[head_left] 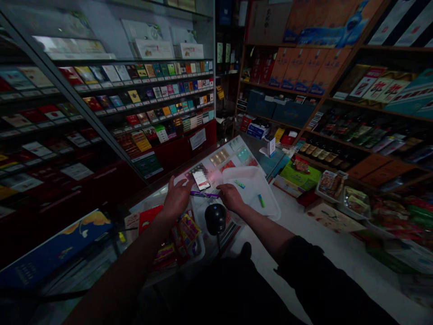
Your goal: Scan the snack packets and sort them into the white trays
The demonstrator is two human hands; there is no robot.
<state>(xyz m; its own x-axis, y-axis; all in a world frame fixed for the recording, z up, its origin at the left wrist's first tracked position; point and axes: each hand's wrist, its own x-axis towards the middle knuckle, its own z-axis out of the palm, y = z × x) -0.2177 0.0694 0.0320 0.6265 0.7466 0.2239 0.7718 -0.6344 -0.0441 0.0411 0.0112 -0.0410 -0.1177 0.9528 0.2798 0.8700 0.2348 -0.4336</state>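
Observation:
My left hand (177, 197) lies open over the glass counter (233, 151), its fingertips just left of a smartphone (201, 179) with a lit screen. The phone looks flat on the counter. My right hand (230, 197) curls over the end of a purple pen (204, 194), which runs left towards the phone. Just right of that hand is a translucent plastic tray (252, 192) holding a small green-and-blue item (261, 201) and a flat green-and-blue strip (239, 183). A round black barcode scanner (215, 219) stands below my hands.
Packets of snacks (185, 234) lie in a tray near my left forearm. Glass cases of cigarette packs (135, 95) fill the left side. Wooden shelves (324, 90) with boxes and bottles stand at the right, above a tiled floor (304, 239).

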